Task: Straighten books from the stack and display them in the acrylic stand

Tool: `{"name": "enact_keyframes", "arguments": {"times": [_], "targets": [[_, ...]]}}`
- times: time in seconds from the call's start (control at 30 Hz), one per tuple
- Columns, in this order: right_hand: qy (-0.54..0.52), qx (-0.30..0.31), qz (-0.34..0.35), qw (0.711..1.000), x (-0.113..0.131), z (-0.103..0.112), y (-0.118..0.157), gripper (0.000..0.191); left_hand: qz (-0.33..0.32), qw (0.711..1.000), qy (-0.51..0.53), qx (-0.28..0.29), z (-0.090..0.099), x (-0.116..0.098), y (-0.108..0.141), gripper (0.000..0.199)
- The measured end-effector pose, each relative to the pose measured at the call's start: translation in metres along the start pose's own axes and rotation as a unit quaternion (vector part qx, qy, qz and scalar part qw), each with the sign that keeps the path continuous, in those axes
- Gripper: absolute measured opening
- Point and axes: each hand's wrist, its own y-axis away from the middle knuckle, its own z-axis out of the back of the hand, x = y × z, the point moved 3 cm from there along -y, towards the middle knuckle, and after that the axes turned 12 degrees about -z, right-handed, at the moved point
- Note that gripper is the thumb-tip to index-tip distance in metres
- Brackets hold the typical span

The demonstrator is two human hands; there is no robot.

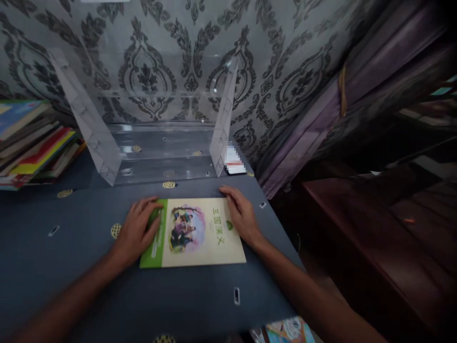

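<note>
A cream book [193,233] with a green strip and a drawing of figures lies flat, turned sideways, on the dark blue tabletop [107,295]. My left hand [138,228] rests at its green left edge, fingers slightly bent and apart. At the upper right edge lies my right hand [241,214], its fingers stretched out over the cover's border. Neither hand is wrapped round the book. Beyond it stands a clear plastic rack [219,124] with tiered shelves and no books on them.
Stacked books [35,147] sit at the left. A phone-like object [234,161], partly pixelated, lies right of the rack. Patterned wall behind, purple curtain [303,128] at right, dark red furniture [357,238] beyond the table edge. A colourful item [291,331] shows at the bottom.
</note>
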Motion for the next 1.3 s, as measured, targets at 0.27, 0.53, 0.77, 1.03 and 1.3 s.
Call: {"name": "enact_keyframes", "arguments": {"times": [0.27, 0.53, 0.77, 1.03, 1.3], "targets": [[0.026, -0.053, -0.042, 0.997, -0.015, 0.003, 0.038, 0.029, -0.065, 0.996, -0.056, -0.025, -0.021, -0.006, 0.041, 0.032], [0.162, -0.07, 0.008, 0.984, 0.006, 0.01, -0.001, 0.028, -0.042, 0.997, -0.07, -0.002, -0.003, -0.001, 0.005, 0.03], [0.045, -0.071, -0.02, 0.996, 0.006, 0.011, -0.002, 0.03, -0.071, 0.994, -0.083, -0.019, -0.002, -0.006, 0.007, 0.029], [0.048, -0.049, 0.018, 0.997, 0.003, 0.011, -0.008, 0.029, -0.074, 0.983, -0.164, 0.035, 0.003, -0.01, -0.011, 0.027], [0.272, 0.184, 0.205, 0.922, 0.058, -0.047, 0.022, 0.045, -0.148, 0.964, -0.213, 0.065, -0.012, -0.039, -0.032, 0.031]]}}
